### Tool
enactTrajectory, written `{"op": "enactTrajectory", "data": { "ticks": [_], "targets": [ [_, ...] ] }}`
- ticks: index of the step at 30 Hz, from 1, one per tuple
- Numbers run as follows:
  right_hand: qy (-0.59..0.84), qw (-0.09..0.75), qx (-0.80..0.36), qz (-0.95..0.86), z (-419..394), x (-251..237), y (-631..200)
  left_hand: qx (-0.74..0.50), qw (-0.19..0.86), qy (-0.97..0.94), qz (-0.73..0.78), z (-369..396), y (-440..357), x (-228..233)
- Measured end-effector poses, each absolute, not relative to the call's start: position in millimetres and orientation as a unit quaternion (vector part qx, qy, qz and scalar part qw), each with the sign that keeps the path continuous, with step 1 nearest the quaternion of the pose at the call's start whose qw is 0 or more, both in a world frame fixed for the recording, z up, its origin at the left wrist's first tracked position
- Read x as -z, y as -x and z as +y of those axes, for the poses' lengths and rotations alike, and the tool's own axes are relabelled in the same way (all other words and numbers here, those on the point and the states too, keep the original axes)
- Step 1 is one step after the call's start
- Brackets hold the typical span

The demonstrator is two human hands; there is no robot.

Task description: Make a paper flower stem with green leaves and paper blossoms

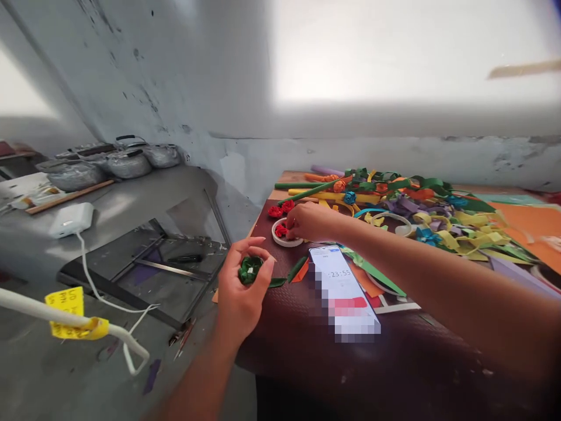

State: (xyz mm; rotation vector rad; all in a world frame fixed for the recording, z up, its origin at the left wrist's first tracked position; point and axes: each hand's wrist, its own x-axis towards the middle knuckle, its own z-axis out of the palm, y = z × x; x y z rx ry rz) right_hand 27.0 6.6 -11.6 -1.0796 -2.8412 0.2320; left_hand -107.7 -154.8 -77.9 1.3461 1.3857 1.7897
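Observation:
My left hand is curled around a dark green paper flower, which shows a small white spot at its centre. Farther forward, my right hand reaches across with its fingers pinched at a red paper flower. That flower sits within the ring of a white tape roll, and the fingertips are partly hidden. Two more red paper flowers lie just behind the roll. Green and orange paper pieces rest on the brown tabletop between my hands and a lit phone.
Behind my right arm is a heap of coloured paper strips and curls, with rolled paper sticks. On the left, a grey table holds wrapped pots and a white adapter. A white cable with a yellow tag crosses the lower left.

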Motion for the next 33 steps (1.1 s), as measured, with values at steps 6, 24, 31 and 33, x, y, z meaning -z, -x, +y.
{"op": "enactTrajectory", "data": {
  "ticks": [6,24,31,33],
  "targets": [
    [0.370,0.010,-0.068,-0.926,13,18,-25,-0.602,0.145,-0.577,0.534,-162,102,74],
    [0.333,0.092,-0.115,-0.932,12,16,-44,-0.632,0.168,-0.603,0.456,-168,102,74],
    [0.163,0.323,-0.193,-0.912,-55,-7,-67,-0.639,0.221,-0.590,0.440,-168,99,81],
    [0.104,0.322,-0.199,-0.920,-78,-6,-67,-0.647,0.236,-0.597,0.411,-167,98,83]
  ]
}}
